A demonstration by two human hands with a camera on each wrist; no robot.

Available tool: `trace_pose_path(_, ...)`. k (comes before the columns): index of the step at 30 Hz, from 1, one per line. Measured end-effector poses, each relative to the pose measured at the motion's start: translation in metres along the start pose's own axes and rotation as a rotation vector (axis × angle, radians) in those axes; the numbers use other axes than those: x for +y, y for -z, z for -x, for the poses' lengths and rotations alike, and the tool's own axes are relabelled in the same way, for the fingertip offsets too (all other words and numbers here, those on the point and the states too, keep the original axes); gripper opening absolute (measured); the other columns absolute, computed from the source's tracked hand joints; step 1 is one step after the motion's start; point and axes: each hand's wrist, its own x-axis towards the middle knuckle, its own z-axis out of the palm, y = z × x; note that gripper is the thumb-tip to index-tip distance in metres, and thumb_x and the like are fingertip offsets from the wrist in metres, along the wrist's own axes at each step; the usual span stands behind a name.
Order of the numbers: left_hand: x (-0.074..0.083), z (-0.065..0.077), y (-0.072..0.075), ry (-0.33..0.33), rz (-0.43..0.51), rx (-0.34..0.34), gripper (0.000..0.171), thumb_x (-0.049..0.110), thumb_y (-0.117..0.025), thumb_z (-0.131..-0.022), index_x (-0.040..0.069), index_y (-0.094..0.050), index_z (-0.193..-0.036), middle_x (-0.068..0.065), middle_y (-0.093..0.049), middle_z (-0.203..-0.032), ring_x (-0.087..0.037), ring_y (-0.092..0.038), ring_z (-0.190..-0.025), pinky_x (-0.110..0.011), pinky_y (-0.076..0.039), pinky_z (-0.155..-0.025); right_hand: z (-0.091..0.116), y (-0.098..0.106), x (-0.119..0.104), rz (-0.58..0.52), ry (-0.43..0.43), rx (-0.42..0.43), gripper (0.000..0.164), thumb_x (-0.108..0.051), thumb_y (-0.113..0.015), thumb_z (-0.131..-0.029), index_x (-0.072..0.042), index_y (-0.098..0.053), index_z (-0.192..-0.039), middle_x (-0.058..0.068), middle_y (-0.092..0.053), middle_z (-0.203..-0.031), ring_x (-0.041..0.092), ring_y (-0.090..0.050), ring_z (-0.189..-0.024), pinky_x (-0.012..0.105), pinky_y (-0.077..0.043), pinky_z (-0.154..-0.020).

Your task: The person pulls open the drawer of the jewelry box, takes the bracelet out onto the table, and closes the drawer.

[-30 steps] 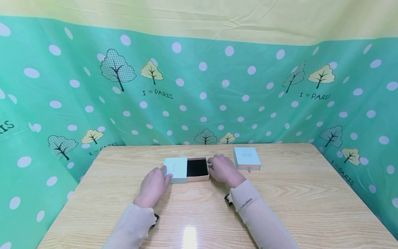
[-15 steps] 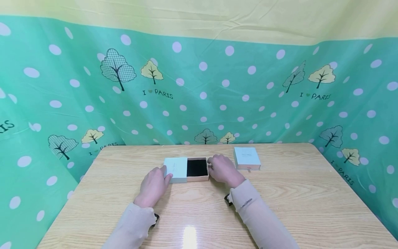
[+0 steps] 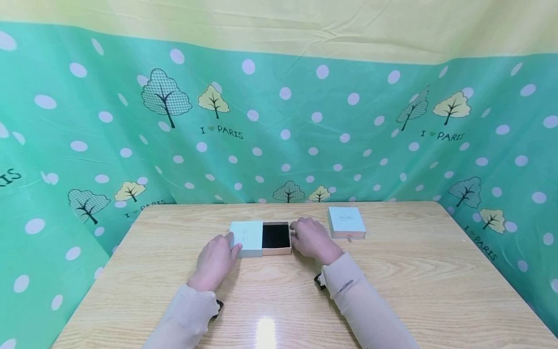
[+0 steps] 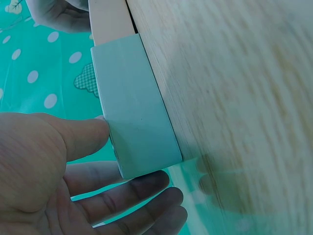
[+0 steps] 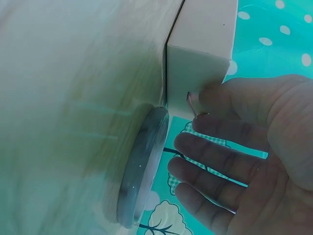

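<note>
A pale blue gift box sleeve (image 3: 249,240) lies on the table, with its pink drawer (image 3: 277,251) pulled partly out to the right, showing a black lining (image 3: 275,236). My left hand (image 3: 213,259) holds the sleeve's left end, thumb at the upper edge and index finger behind the end. At the drawer's right end is my right hand (image 3: 313,238). In the right wrist view its thumb touches the end panel (image 5: 188,68), beside a thin ribbon pull (image 5: 192,105) that reaches the index fingertip; whether it is pinched is unclear. The other right fingers extend loosely.
Another pale blue box (image 3: 347,220), closed, stands right of my right hand. The right wrist view shows a glossy grey rounded thing (image 5: 142,171) on the table, hidden in the head view. A green dotted curtain (image 3: 301,121) hangs behind the wooden table (image 3: 414,286).
The drawer has slid slightly left into the sleeve, and my right hand has shifted a little left with it. My left hand and the other box stay in place.
</note>
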Motion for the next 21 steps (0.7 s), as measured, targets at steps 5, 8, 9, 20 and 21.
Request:
trace_pose_path(5,0.0005,-0.0008,-0.0004,0.000,-0.004,-0.004,0.045,0.024,-0.062,-0.094,-0.007,-0.055,-0.126,-0.019,-0.062,-0.094,-0.027,-0.061,-0.082,-0.042,-0.052,-0.070,-0.0002,0.0000,-0.0004,-0.002,0.013,0.009,0.016,-0.015,-0.060,-0.089,-0.008,-0.070,-0.100,0.004,-0.062,-0.085,0.021,-0.059,-0.082,0.038,-0.050,-0.074)
trace_pose_path(8,0.0004,-0.0003,0.0001,0.002,-0.004,-0.007,0.046,0.024,-0.061,-0.094,-0.008,-0.054,-0.127,-0.020,-0.062,-0.096,-0.028,-0.061,-0.084,-0.043,-0.052,-0.071,-0.0004,0.0001,-0.0011,-0.005,0.012,0.004,0.014,-0.015,-0.060,-0.089,-0.009,-0.070,-0.097,0.003,-0.061,-0.083,0.020,-0.058,-0.080,0.036,-0.050,-0.072)
trace_pose_path(9,0.0005,-0.0001,0.0005,0.002,-0.005,-0.008,0.046,0.024,-0.061,-0.094,-0.008,-0.054,-0.127,-0.020,-0.062,-0.096,-0.028,-0.061,-0.085,-0.043,-0.052,-0.072,-0.0004,0.0001,-0.0016,-0.001,0.010,0.002,0.014,-0.015,-0.060,-0.089,-0.009,-0.070,-0.097,0.002,-0.061,-0.083,0.020,-0.058,-0.080,0.036,-0.049,-0.073)
trace_pose_path(20,0.0006,0.0007,0.0000,0.006,0.001,-0.006,0.047,0.024,-0.061,-0.095,-0.007,-0.053,-0.129,-0.022,-0.062,-0.100,-0.031,-0.062,-0.090,-0.044,-0.052,-0.075,0.0005,-0.0015,-0.0034,-0.005,0.024,0.009,0.013,-0.018,-0.061,-0.090,-0.010,-0.068,-0.098,0.002,-0.058,-0.081,0.019,-0.055,-0.077,0.035,-0.048,-0.069)
trace_pose_path(21,0.0007,0.0007,-0.0001,0.008,0.002,-0.006,0.047,0.024,-0.061,-0.095,-0.007,-0.053,-0.129,-0.022,-0.062,-0.101,-0.031,-0.062,-0.090,-0.044,-0.052,-0.075,0.0005,-0.0014,-0.0036,-0.007,0.028,0.011,0.013,-0.018,-0.061,-0.090,-0.009,-0.068,-0.098,0.002,-0.058,-0.081,0.019,-0.056,-0.077,0.036,-0.049,-0.070)
